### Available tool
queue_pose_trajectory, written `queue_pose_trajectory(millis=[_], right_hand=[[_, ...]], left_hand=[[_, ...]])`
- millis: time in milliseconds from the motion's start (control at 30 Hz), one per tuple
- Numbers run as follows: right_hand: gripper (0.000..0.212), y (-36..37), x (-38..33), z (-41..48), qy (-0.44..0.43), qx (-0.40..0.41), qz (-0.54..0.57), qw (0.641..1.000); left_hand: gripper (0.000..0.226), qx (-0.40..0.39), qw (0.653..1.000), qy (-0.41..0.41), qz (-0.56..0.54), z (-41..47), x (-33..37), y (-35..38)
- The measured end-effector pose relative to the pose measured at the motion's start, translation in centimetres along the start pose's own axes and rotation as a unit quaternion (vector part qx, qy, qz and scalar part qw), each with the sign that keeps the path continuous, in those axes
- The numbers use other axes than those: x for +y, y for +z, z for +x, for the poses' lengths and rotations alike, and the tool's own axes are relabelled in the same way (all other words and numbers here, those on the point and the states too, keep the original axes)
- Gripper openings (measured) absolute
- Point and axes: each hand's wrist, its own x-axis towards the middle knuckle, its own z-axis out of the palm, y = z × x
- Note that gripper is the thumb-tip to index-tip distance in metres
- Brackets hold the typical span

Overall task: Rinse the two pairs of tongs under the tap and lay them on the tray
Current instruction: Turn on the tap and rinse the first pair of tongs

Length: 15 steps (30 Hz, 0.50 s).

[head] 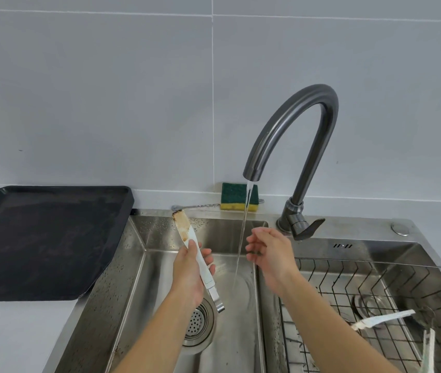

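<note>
My left hand (190,273) grips a pair of white tongs (185,232) by the middle, the brown-stained tip pointing up and away, the metal hinge end down over the left sink basin (138,265). They are left of the water stream (243,230) running from the dark tap (292,125). My right hand (270,251) is open and empty, just right of the stream. A second pair of white tongs (383,320) lies in the wire basket (375,275) in the right basin. The black tray (44,238) sits on the counter at left.
A green and yellow sponge (237,197) leans against the tiled wall behind the sink. The tap lever (308,229) points right. A round drain strainer (199,323) sits in the left basin floor. White counter lies in front of the tray.
</note>
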Motion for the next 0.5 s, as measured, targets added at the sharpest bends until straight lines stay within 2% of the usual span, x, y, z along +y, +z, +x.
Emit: queue_pose_trajectory(millis=[200, 400, 500], right_hand=[[0.016, 1.9, 0.7, 1.1, 0.027, -0.023, 0.006, 0.999], [0.014, 1.5, 1.0, 1.8, 0.04, -0.066, -0.014, 0.997], [0.025, 1.1, 1.4, 2.3, 0.048, -0.071, -0.045, 0.995]], left_hand=[[0.021, -0.027, 0.998, 0.02, 0.052, -0.9, 0.1, 1.1], [0.025, -0.093, 0.978, 0.064, 0.176, -2.2, -0.6, 3.8], [0.024, -0.118, 0.969, 0.069, 0.207, -2.8, -1.0, 4.8]])
